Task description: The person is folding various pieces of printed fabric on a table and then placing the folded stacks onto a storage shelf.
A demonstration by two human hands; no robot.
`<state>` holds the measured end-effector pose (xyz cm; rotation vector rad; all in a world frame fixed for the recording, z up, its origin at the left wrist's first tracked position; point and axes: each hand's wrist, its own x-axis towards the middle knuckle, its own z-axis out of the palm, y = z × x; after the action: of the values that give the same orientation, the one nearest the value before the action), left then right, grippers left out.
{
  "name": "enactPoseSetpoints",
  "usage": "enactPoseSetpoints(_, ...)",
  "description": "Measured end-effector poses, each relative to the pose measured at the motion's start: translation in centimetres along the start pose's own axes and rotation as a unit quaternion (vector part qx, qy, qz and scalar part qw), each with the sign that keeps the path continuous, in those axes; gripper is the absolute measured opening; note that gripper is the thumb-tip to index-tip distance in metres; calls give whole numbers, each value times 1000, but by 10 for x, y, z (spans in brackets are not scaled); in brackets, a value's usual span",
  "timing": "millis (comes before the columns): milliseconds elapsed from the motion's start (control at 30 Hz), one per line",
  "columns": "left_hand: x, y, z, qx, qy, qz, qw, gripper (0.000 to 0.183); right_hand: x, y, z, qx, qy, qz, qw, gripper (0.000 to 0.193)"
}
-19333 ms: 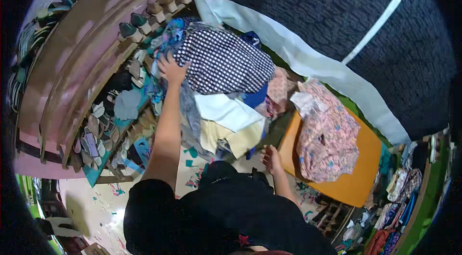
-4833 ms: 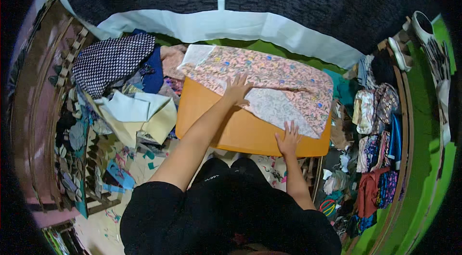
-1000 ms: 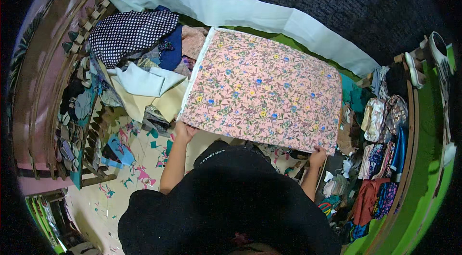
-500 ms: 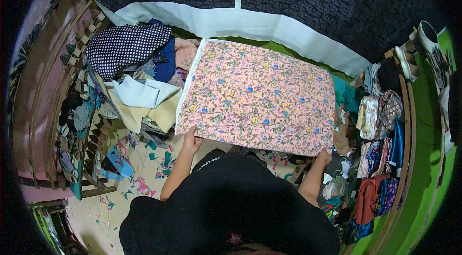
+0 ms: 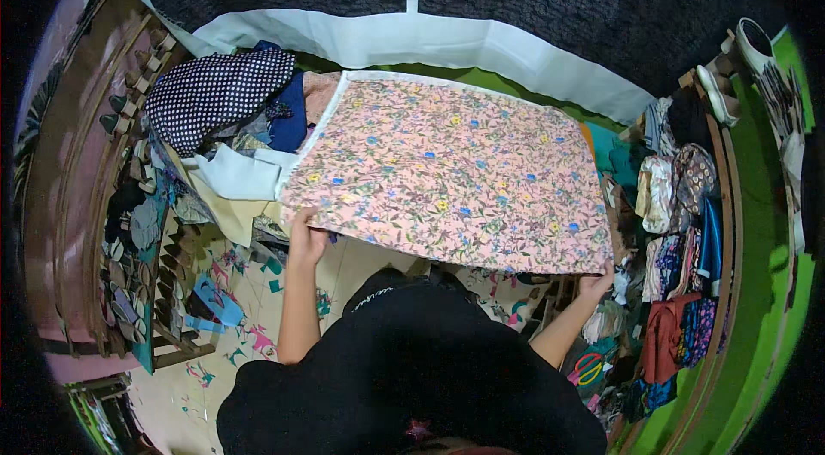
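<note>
A wide piece of pink floral fabric (image 5: 455,180) with a white left edge spreads out in front of me, close to flat. My left hand (image 5: 308,238) grips its near left corner, fingers folded over the edge. At the near right corner, my right hand (image 5: 596,281) is closed on the cloth's edge. What lies beneath the fabric is mostly hidden. To its left is a heap of cloth, with a dark dotted fabric (image 5: 219,94) on top and white cloth (image 5: 236,171) and pale yellow cloth (image 5: 225,212) lower down.
Shoes line a wooden rack (image 5: 163,283) at left. Folded fabrics (image 5: 666,253) are stacked along the right wall, near red-and-yellow-handled scissors (image 5: 588,368). Coloured scraps litter the tiled floor (image 5: 344,262). A dark curtain (image 5: 550,8) with a white border hangs behind.
My hands have moved apart, the left one to the left and the right one to the right. The fabric's near edge is stretched wider between them.
</note>
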<state>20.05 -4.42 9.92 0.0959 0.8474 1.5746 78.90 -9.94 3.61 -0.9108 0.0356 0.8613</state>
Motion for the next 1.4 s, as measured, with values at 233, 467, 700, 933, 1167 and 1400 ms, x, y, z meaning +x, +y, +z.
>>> enactPoseSetpoints(233,-21,43,26,24,-44,92,995,21,-47,-36,41,64,36,-71,995,52)
enactPoseSetpoints(467,-43,49,27,51,-59,153,985,34,-26,-67,-49,52,20,-183,982,54)
enactPoseSetpoints(700,-50,102,17,86,-72,130,985,32,-85,-90,-109,11,-93,-182,979,50)
enactPoseSetpoints(933,5,76,-28,225,87,107,964,25,-112,-66,-81,-369,91,40,924,23)
enactPoseSetpoints(1167,23,75,-19,179,122,51,975,27,-124,-50,-49,-571,77,148,803,17)
enactPoseSetpoints(1400,89,69,-8,112,47,67,990,26,-54,-55,13,-798,-160,-49,580,17)
